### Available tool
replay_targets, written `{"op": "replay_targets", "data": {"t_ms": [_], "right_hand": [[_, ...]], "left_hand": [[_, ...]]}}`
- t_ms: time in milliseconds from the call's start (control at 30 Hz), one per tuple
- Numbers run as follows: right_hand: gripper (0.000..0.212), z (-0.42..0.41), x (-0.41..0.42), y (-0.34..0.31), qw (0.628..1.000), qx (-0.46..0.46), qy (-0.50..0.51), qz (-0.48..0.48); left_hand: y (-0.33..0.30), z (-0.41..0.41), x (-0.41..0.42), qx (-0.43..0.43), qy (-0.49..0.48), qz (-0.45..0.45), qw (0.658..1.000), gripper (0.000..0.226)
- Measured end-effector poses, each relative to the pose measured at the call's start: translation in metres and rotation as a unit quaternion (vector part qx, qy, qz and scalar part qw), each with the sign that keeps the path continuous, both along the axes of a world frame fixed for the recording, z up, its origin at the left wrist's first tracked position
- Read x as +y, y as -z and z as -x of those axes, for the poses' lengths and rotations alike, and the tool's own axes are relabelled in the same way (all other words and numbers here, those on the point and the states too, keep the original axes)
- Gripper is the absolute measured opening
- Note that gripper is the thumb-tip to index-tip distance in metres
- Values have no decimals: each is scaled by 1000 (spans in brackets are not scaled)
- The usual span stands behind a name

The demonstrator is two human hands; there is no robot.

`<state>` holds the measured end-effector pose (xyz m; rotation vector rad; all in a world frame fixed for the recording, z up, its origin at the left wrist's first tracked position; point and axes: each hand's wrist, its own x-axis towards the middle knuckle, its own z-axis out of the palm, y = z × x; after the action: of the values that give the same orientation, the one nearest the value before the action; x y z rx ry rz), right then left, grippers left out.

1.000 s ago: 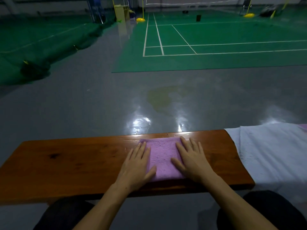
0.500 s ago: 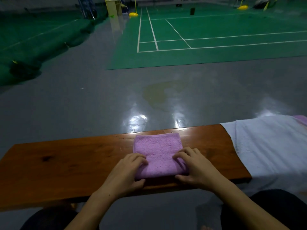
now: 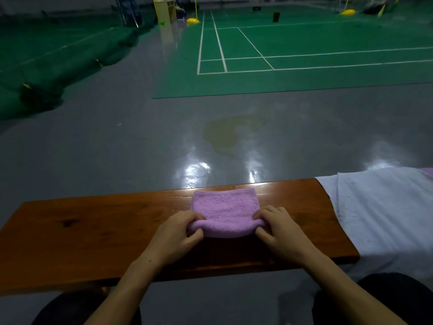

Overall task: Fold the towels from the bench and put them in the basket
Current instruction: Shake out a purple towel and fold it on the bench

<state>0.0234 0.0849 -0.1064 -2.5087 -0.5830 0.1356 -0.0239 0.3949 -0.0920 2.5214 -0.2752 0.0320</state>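
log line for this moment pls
step: folding | left hand: pinches purple towel near corner | right hand: pinches other near corner | on: bench | basket: unseen

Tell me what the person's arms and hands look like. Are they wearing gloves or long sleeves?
No gloves and no long sleeves. The left hand and right hand are bare, and both forearms are uncovered right down to the bottom of the picture. No rings, watch or bracelet show on either one. The light is dim, so smaller marks cannot be made out.

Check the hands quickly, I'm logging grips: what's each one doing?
Left hand: pinching the purple towel at its near edge.
Right hand: pinching the same edge.
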Motion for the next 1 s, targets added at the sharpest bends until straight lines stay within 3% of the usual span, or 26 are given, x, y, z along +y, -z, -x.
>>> {"op": "replay_targets", "data": {"t_ms": [200,467,633,733,800,900,933,1000], "right_hand": [[10,4,0,-7,998,45,32,-42],[23,2,7,-4,993,82,82,-32],[29,-7,13,4,989,77,125,15],[33,-8,15,4,983,69,165,41],[33,-3,17,-2,980,1,193,51],[26,15,31,-1,963,-220,147,55],[33,25,44,3,961,-256,89,55],[48,45,69,17,965,-251,-16,74]], "left_hand": [[-7,5,4,-5,-41,69,997,7],[-3,4,0,17,-101,43,994,12],[-2,-1,-7,57,-175,-102,978,34],[-3,-1,-10,59,-192,-159,967,35],[-4,0,-9,-9,-199,-196,960,31],[3,2,-22,-157,-136,-209,956,33],[11,3,-31,-165,-94,-219,957,39],[31,7,-47,-101,-33,-253,962,56]]}}
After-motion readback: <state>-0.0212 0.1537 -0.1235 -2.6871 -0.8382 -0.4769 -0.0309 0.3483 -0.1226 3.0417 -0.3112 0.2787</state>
